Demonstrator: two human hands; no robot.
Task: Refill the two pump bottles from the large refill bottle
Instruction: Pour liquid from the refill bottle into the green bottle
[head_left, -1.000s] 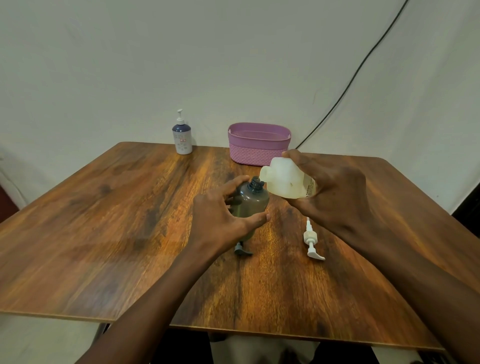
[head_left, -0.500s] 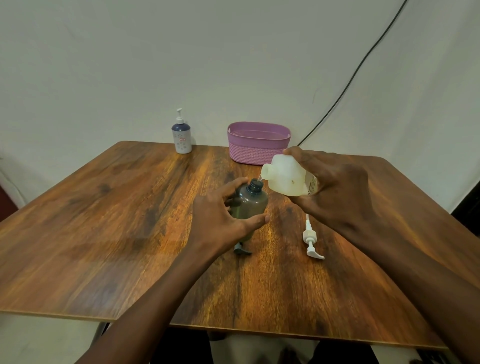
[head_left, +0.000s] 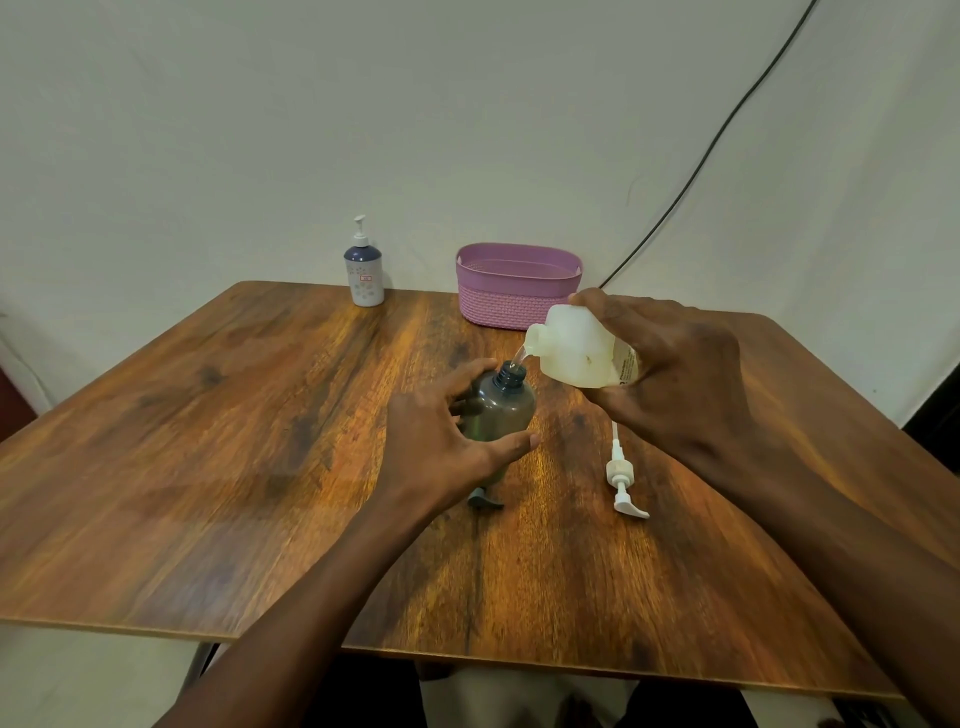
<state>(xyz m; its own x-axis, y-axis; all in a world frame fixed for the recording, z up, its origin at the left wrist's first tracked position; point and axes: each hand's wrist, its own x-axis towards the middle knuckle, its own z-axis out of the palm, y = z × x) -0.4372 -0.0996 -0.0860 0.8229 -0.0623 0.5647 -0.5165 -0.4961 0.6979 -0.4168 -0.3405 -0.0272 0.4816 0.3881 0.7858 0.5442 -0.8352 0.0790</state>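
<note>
Left hand (head_left: 441, 441) curls round the uncapped grey pump bottle (head_left: 506, 410), steadying it mid-surface (head_left: 208, 467); right hand (head_left: 670, 374) grips the tilted refill bottle (head_left: 576, 353), spout just above the neck, to pour.

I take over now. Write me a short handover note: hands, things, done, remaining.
Left hand grips the grey bottle, neck open. Right hand holds the refill bottle tilted; a stream runs into that neck.
Grey pump and white pump lie on the table.
Done: grey bottle opened, pouring begun.
To do: finish filling, screw its pump on, then the blue-and-white pump bottle at the back, pump on.
</note>
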